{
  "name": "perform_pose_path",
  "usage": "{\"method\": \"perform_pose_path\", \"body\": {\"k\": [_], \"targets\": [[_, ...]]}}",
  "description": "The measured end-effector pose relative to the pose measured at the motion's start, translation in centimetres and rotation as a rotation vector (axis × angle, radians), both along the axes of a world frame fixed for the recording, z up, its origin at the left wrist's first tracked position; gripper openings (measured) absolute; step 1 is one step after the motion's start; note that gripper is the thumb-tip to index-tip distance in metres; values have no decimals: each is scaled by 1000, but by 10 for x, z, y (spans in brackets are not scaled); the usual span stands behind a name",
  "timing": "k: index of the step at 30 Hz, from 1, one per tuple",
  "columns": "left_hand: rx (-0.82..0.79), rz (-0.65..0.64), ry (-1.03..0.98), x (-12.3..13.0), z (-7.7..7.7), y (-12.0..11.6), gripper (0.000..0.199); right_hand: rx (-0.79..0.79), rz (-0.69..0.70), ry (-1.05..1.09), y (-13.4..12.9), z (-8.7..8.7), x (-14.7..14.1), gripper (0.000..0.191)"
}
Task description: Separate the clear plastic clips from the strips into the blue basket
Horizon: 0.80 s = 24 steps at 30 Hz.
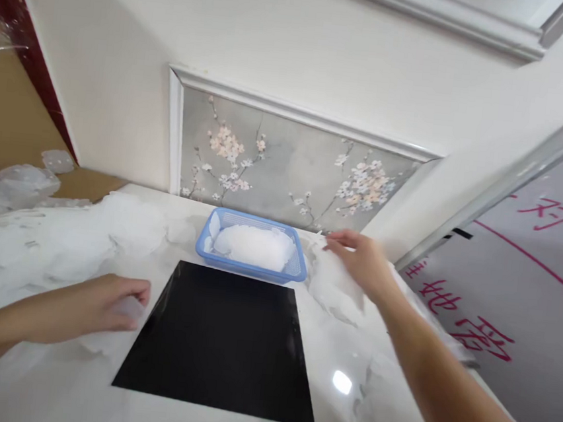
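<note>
My left hand is at the left edge of a black square sheet, its thumb and fingers closed on a thin, translucent white piece. Beyond the sheet stands a blue plastic basket with a heap of thin white pieces inside. To the right of the basket, my right hand reaches over a pile of thin white pieces. Its thumb and fingertips are pinched together at the pile's far end, on what looks like the edge of one white piece. Their exact kind cannot be made out.
A large spread of similar white pieces covers the white table's left side, beside brown cardboard. Behind stands a wall with a framed blossom panel. A whiteboard with red writing leans along the right.
</note>
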State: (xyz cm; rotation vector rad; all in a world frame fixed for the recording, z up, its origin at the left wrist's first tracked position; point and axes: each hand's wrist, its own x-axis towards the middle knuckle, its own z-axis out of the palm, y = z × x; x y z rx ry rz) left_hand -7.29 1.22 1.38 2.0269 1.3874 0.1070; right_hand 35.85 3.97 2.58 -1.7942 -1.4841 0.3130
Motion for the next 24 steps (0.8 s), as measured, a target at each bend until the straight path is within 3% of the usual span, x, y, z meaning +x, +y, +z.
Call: {"method": "perform_pose_path", "body": {"k": [2, 5, 8, 11, 16, 20, 24], "targets": [[-119, 36, -164, 22, -5, 1, 23, -18, 119, 24, 23, -7, -35, 20], [-324, 224, -557, 48, -24, -2, 33, -13, 183, 24, 61, -15, -81, 28], [-499, 366, -842, 58, -44, -8, 40, -1, 241, 3, 89, -19, -112, 32], [-610, 455, -990, 57, -53, -13, 46, -13, 304, -64, 103, -24, -131, 31], [-620, 507, -1086, 54, -55, -15, 46, -26, 409, -224, 103, -27, -148, 21], [-643, 470, -1094, 51, -57, -17, 47, 54, 446, -315, 90, -6, -168, 16], [-637, 494, -1088, 45, -62, -16, 50, 62, 571, -308, 60, 13, -193, 16]]}}
